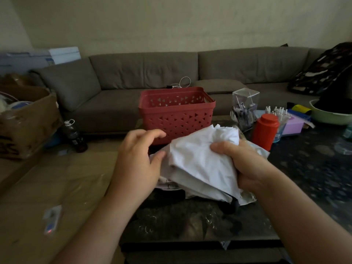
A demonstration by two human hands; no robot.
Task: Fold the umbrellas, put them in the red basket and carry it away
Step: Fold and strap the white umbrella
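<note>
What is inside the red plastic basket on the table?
Through the red plastic basket's open top only its far inner wall with triangular holes shows; no umbrella is visible there. Its bottom is hidden by the front wall. The white fabric umbrella is outside, gripped by the right hand.

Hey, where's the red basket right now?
In the head view the red basket stands at centre, on the far edge of the dark table, in front of the sofa, just beyond the white umbrella and left of the orange bottle.
</note>
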